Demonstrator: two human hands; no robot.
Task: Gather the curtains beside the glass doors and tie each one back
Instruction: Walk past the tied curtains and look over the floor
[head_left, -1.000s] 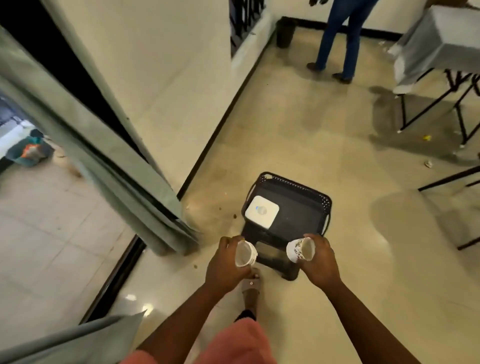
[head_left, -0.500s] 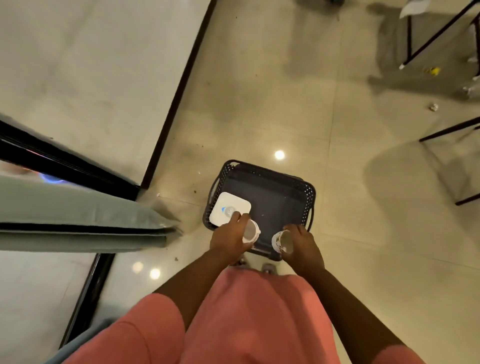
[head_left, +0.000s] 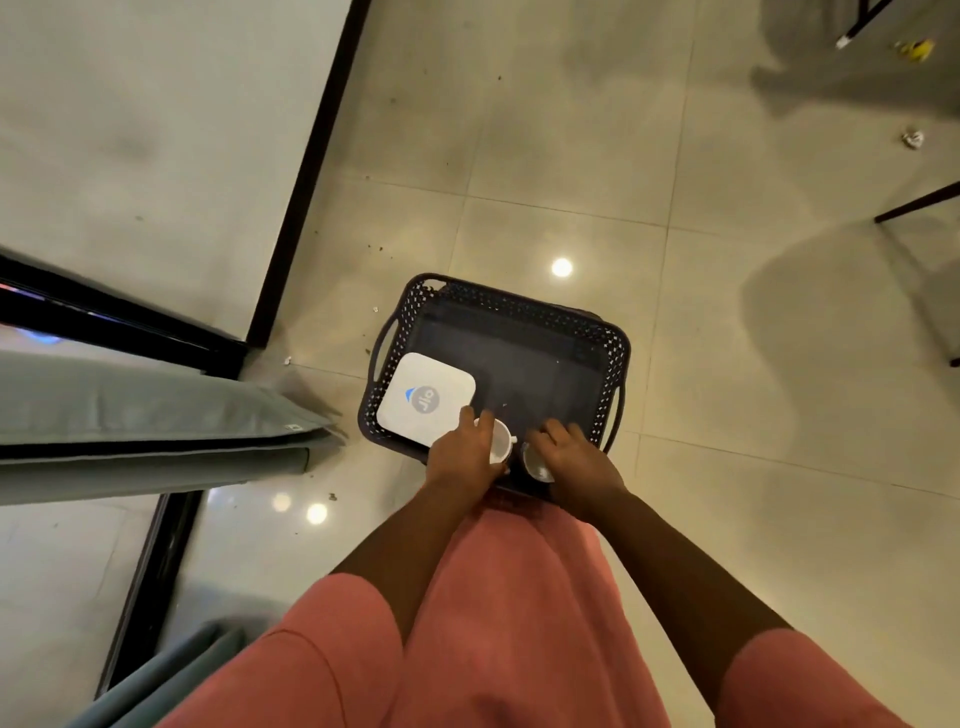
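At the lower centre of the frame, a dark basket (head_left: 498, 312) sits on the tiled floor (head_left: 571, 156), and both hands reach into its near edge. The left hand (head_left: 460, 457) grips a white cup (head_left: 500, 442); the right hand (head_left: 576, 460) curls round a second cup (head_left: 537, 464), which is mostly hidden under the fingers. A white box (head_left: 425, 397) lies in the basket's left corner, just beside the left hand.

The curtains, the task's own things, are untouched: one grey-green curtain (head_left: 156, 415) hangs at the left edge of the frame along the dark door frame (head_left: 150, 571), and another fold (head_left: 171, 680) shows at the lower left.

The step in hand looks like setting the cups down to free both hands. To do it well, lower each cup upright onto the bare basket bottom, clear of the box and apart from each other, and let go only once each stands steady. Then both hands can turn left to the nearer curtain.
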